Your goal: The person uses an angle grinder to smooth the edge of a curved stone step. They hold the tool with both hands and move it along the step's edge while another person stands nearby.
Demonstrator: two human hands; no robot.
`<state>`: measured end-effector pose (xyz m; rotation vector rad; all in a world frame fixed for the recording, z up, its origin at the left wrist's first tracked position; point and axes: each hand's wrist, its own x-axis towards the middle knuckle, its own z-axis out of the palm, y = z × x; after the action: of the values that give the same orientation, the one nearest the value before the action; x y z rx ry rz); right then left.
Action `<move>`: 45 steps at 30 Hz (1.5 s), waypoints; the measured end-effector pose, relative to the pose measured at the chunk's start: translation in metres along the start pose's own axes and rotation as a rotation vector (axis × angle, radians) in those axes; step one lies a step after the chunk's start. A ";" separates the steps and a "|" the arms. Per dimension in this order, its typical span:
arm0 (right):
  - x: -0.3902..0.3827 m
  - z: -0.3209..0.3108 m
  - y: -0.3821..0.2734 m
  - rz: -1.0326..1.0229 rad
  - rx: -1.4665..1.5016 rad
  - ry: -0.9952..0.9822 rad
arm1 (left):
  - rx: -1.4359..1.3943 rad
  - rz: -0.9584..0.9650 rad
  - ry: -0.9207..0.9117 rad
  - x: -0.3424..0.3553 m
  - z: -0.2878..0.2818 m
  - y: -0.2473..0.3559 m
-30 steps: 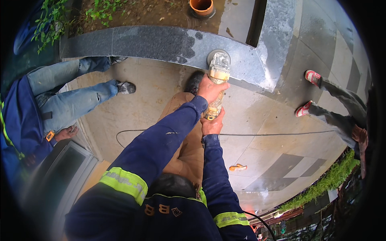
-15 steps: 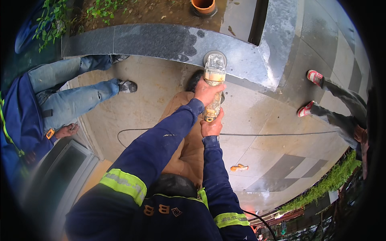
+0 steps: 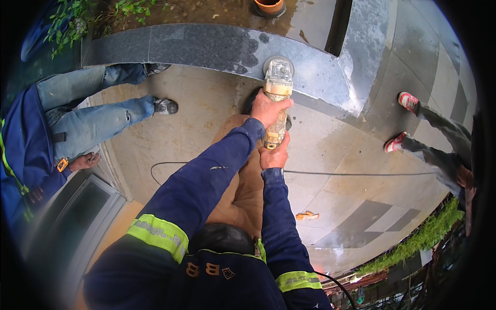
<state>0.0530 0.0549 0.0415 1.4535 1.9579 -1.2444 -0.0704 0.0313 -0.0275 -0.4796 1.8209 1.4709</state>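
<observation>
Both hands grip a dirt-caked yellow angle grinder (image 3: 277,89) in front of me. My left hand (image 3: 267,107) wraps round its body just behind the head. Behind it, my right hand (image 3: 275,154) is closed on the rear end of the tool. The grinder's round disc (image 3: 287,63) lies against the top of a grey stone ledge (image 3: 201,49), near its front edge. Around the disc the stone looks wet and paler; further left it is darker. How the fingers sit under the tool is hidden.
A black cable (image 3: 361,174) crosses the tiled floor, with an orange glove (image 3: 307,215) below it. One person in jeans (image 3: 98,121) stands at left, another in red shoes (image 3: 396,141) at right. Beyond the ledge are muddy water, an orange pipe (image 3: 269,6) and a dark slot (image 3: 339,28).
In the picture, the ledge and the pipe have shifted a little to the right and up. The grinder appears slightly higher, its disc still on the ledge. Both hands keep their hold.
</observation>
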 end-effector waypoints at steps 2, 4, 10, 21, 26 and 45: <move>0.005 -0.001 -0.003 0.011 0.009 0.004 | -0.063 0.010 -0.005 0.006 0.002 0.009; 0.010 0.000 0.005 -0.018 0.070 0.049 | -0.062 0.009 -0.017 -0.001 0.011 0.015; -0.025 0.005 0.026 0.051 0.004 0.020 | -0.038 -0.005 -0.005 -0.034 0.004 -0.003; -0.018 0.007 0.030 0.045 0.049 0.019 | 0.026 -0.004 0.023 -0.033 0.007 0.001; -0.038 0.008 0.051 0.062 0.090 0.045 | 0.092 -0.010 0.028 -0.059 0.008 -0.008; -0.036 0.003 0.053 0.053 0.171 0.051 | 0.070 -0.009 -0.041 -0.053 0.017 -0.010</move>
<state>0.1139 0.0361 0.0444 1.6233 1.8711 -1.3932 -0.0232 0.0366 0.0039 -0.4201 1.8291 1.3965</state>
